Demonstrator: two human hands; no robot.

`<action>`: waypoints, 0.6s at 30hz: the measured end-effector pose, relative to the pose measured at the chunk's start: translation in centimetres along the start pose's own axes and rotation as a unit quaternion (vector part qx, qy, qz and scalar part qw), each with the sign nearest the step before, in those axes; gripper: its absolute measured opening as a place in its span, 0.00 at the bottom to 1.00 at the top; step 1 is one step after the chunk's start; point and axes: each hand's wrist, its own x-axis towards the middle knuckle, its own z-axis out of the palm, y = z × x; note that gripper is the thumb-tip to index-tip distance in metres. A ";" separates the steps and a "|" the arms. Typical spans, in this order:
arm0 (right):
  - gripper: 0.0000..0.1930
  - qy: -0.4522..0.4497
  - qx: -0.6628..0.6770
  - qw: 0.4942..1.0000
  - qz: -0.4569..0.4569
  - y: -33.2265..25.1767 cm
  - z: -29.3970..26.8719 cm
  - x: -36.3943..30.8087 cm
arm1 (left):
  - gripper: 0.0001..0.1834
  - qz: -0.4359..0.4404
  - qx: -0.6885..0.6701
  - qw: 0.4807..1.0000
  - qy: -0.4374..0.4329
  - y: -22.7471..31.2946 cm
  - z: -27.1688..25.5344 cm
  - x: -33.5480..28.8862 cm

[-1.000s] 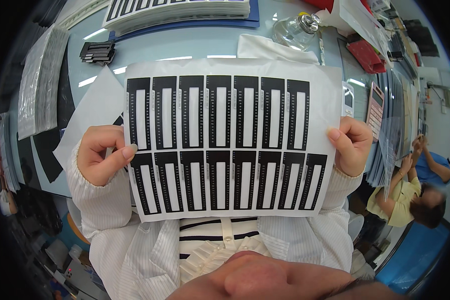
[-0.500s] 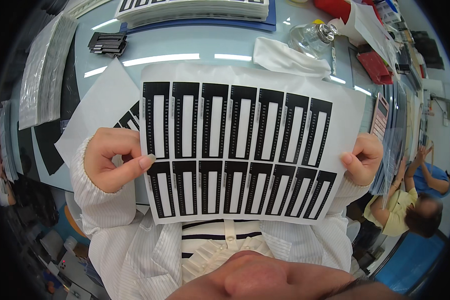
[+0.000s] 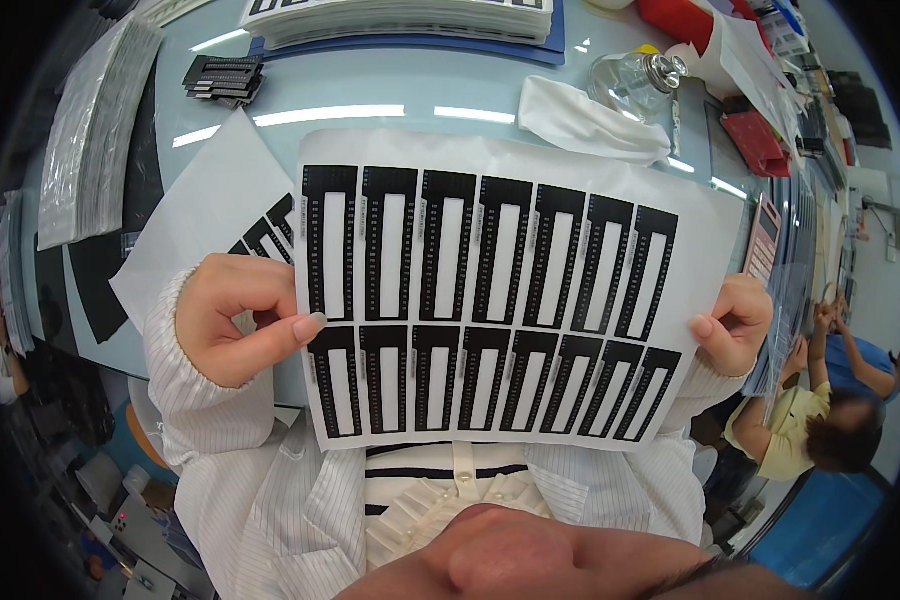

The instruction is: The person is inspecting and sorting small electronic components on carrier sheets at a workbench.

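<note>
Between my two hands a white sheet of black frame-shaped labels (image 3: 430,325) is held up, tilted toward me. The black pieces form two rows, each with a pale rectangular middle. My left hand (image 3: 245,318) pinches the sheet's left edge between thumb and fingers. At the opposite edge my right hand (image 3: 734,325) pinches it the same way. Behind my left hand, a second white sheet (image 3: 205,185) with black frames lies on the table, partly covered by the hand and the held sheet.
On the glass-topped table (image 3: 370,85) are a small pile of black pieces (image 3: 225,78), a white cloth (image 3: 590,125), a glass pump bottle (image 3: 630,80) and a pink calculator (image 3: 763,238). Wrapped stacks (image 3: 95,130) stand at left, a sheet stack (image 3: 410,28) at back. Two people sit at right.
The held sheet has shifted slightly to the right, together with both hands. The grip on both edges stays the same.
</note>
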 end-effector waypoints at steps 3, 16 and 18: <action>0.10 0.006 -0.005 1.000 0.005 0.1 -0.1 -0.1 | 0.14 -0.005 0.002 1.000 0.000 0.0 0.0 0.0; 0.10 0.006 -0.023 1.000 0.001 0.0 -0.2 -0.3 | 0.14 -0.012 -0.004 1.000 -0.012 -0.2 -0.1 0.1; 0.10 0.007 -0.023 1.000 -0.001 0.0 -0.2 -0.4 | 0.14 -0.004 -0.001 1.000 -0.008 -0.2 0.0 0.1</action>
